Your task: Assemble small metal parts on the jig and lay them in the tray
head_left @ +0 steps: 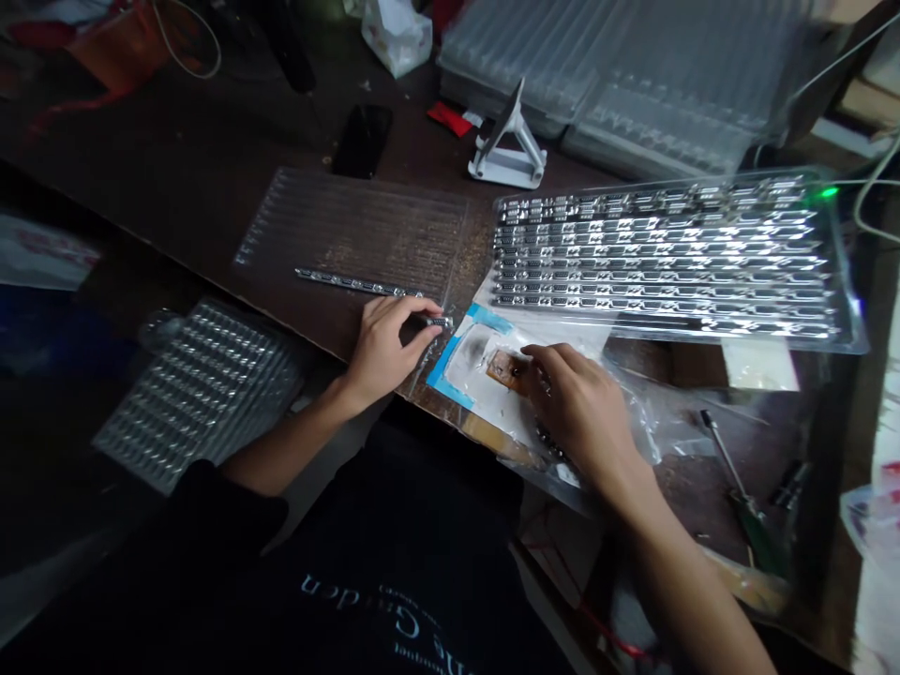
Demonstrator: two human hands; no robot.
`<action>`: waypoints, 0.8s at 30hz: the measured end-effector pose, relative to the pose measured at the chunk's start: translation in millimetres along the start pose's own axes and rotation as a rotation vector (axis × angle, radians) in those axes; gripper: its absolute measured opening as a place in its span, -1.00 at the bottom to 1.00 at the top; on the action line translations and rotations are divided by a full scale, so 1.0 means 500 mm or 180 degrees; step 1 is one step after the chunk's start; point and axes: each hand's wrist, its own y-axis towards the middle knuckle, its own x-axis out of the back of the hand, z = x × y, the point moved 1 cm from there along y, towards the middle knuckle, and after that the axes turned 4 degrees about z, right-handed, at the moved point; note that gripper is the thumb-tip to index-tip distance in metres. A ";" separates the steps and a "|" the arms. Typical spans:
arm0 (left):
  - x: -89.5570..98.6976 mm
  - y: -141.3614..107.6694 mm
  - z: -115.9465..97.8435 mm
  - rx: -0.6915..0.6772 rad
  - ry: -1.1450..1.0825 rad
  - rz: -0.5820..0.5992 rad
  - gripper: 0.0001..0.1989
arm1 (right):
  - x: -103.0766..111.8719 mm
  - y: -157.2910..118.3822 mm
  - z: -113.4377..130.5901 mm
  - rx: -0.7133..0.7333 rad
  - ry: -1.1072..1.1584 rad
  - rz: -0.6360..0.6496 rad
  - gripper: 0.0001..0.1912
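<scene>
Well, at the lower left of the frame sits a stack of ribbed trays (273, 380), shiny pieces showing on top. Toward the centre, a slim metallic strip (344, 280) lies along the near side of a clear tray (352, 220); it looks light and fairly stiff, yet thin enough that I'd expect it to bend if lifted by one tip, so mid-length seems the kinder hold. The left hand (383, 349) has thumb and forefinger closed on a small studded end (441, 322); whether it belongs to that strip, I can't tell. Its gloss may make it slippery, so I'd trust the edges. Right of centre, the right hand (580, 403) curls its fingers at a brown block (504, 368) on a white sheet (485, 403); I can't tell whether they pinch anything. Upper right, similar strips (653, 253) lie in rows.
</scene>
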 end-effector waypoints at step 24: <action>0.031 0.055 0.075 -0.0061 0.0822 0.0076 -0.94 | -0.001 -0.017 0.024 0.0827 0.0116 0.0307 -0.59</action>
